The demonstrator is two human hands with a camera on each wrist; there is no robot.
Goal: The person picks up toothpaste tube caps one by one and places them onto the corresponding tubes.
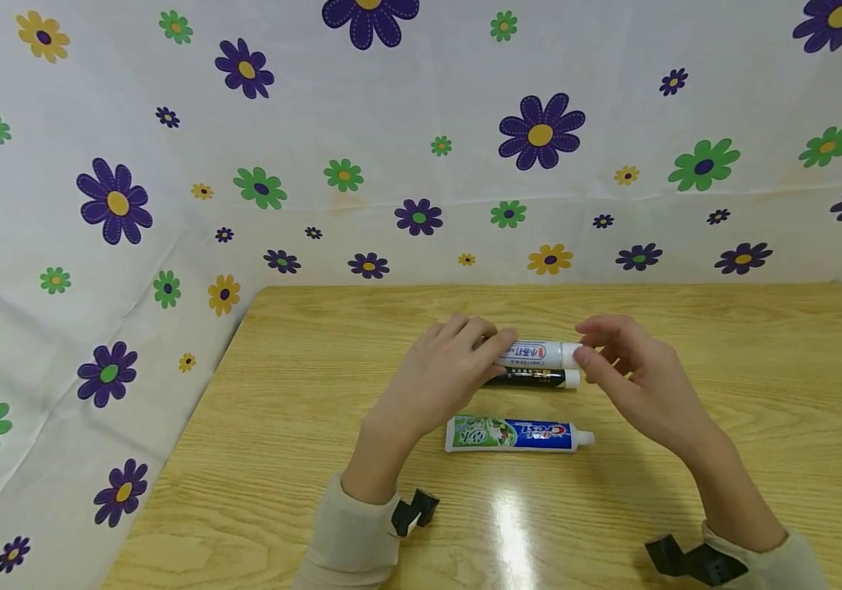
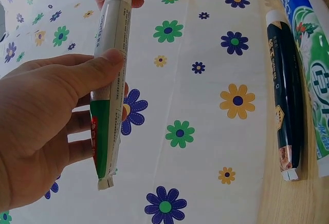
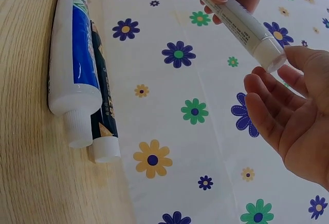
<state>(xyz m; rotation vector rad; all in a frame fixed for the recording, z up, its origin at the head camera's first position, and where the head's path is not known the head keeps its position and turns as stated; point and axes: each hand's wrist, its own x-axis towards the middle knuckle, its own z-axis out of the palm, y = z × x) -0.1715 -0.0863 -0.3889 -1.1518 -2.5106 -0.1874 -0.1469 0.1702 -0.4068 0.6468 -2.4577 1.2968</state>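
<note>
My left hand (image 1: 439,373) grips a white and green toothpaste tube (image 2: 110,70), thumb on its near side and fingers behind. Its white cap (image 3: 270,54) points right in the head view, and the left wrist view shows the crimped green end. By the cap is my right hand (image 1: 642,377), thumb tip right at the cap's edge and fingers spread loosely around it. A black toothpaste tube (image 1: 535,378) lies on the table, partly hidden under the held tube in the head view. Nearer lies a blue, green and white toothpaste tube (image 1: 513,434), its cap to the right.
The wooden table (image 1: 266,492) runs back to a white cloth (image 1: 391,98) printed with purple, green and yellow flowers. This cloth also hangs along the left side. Black straps with mounts (image 1: 697,561) sit on both sleeved wrists.
</note>
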